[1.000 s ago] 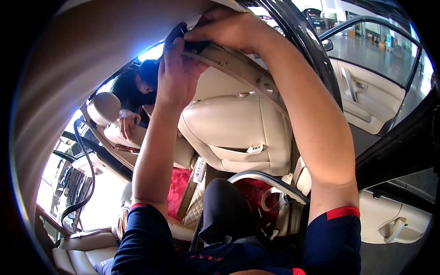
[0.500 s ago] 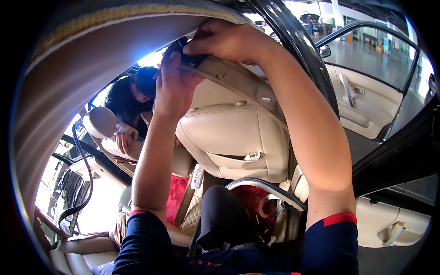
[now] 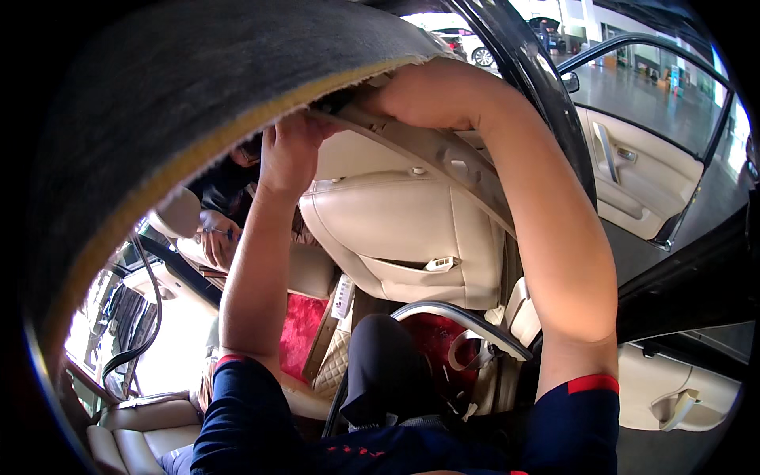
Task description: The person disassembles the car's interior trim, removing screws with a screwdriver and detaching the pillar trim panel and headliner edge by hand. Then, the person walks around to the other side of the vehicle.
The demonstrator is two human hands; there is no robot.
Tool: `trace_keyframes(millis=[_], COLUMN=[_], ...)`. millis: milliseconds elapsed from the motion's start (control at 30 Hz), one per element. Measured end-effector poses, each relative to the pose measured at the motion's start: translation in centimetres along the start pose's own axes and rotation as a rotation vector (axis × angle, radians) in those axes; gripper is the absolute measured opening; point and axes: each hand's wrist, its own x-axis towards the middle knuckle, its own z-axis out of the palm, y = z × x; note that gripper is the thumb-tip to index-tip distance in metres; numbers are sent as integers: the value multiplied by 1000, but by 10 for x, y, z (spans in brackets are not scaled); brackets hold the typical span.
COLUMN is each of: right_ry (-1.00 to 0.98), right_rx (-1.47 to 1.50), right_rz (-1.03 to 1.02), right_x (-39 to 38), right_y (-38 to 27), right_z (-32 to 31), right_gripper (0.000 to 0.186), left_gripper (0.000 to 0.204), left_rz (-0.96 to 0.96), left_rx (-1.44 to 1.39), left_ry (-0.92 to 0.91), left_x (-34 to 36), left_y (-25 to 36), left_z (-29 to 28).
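Note:
Both my arms reach up under the loose edge of a headliner (image 3: 237,67), dark on its upper face, with a yellowish foam layer along the rim. A long beige pillar trim panel (image 3: 431,150) with clips on its back runs down to the right. My left hand (image 3: 291,154) is closed on its upper end, fingertips partly covered by the headliner. Close beside it, my right hand (image 3: 423,93) bends inward with curled fingers at a dark piece (image 3: 336,101) by the trim's end. The headliner's edge hides the right fingertips and most of that dark piece.
Beyond my hands stands a beige seat back (image 3: 404,229). On the left, another person's hand (image 3: 218,237) rests near a headrest (image 3: 176,212). A black cable or seal strip (image 3: 158,309) hangs there. An open car door (image 3: 633,166) is at the right, past the dark door frame.
The headliner edge has swung down toward me, now showing its dark upper face and covering my fingertips and much of the other person. My hands stay at the trim's upper end, slightly lower.

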Motion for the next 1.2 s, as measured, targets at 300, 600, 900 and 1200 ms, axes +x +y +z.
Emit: trace_keyframes(millis=[300, 600, 900, 1200], right_ry=[12, 69, -11, 42], right_rx=[149, 260, 144, 109], right_rz=[-50, -18, 85, 34], right_x=[-12, -16, -14, -22], right_y=[6, 0, 2, 1], right_z=[-5, -1, 1, 2], right_gripper=[45, 55, 58, 53], left_gripper=[46, 45, 41, 33], left_rz=[-51, 162, -246, 252], left_rx=[485, 777, 1355, 1508], left_ry=[-402, -385, -202, -471], left_x=[13, 11, 11, 3], left_y=[59, 93, 126, 127], left_z=[-25, -9, 64, 49])
